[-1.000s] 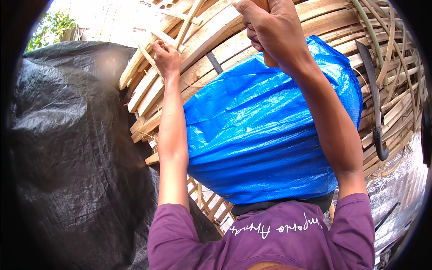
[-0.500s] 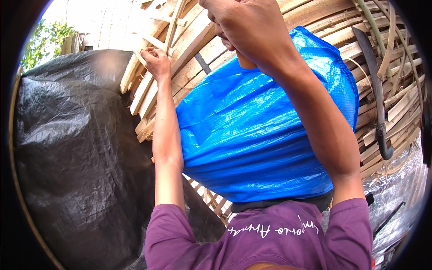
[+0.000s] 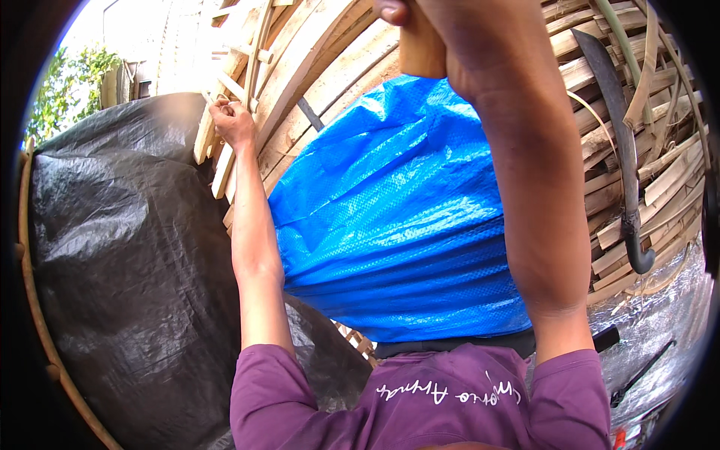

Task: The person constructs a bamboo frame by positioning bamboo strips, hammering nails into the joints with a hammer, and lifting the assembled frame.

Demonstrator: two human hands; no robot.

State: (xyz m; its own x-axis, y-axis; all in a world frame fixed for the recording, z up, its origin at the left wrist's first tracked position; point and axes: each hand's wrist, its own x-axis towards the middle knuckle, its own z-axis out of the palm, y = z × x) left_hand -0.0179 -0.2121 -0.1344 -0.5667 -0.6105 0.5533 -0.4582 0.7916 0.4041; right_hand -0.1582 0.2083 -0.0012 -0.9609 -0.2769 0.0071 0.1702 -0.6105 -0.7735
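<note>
At the upper left my left hand (image 3: 234, 122) is closed on a thin bamboo strip (image 3: 238, 88), part of a small crossed lattice of pale strips. My right hand (image 3: 469, 34) is raised at the top edge, its fist wrapped round a thick wooden handle (image 3: 422, 52) whose butt sticks out below. The rest of that tool lies beyond the upper edge. Under both arms a blue woven plastic sheet (image 3: 397, 217) covers my lap. Behind the left hand lie pale split wooden slats (image 3: 360, 64).
A long dark machete (image 3: 611, 97) with a hooked handle end rests on stacked split bamboo (image 3: 600, 187) at the right. Black plastic sheeting (image 3: 127, 270) hangs at the left, beside a thin pole (image 3: 37, 307). Silvery sheeting (image 3: 660, 337) lies at the lower right.
My right hand has risen and moved right, showing more of the wooden handle. My left hand sits slightly lower and further left in view, still gripping the strip. The view has shifted somewhat.
</note>
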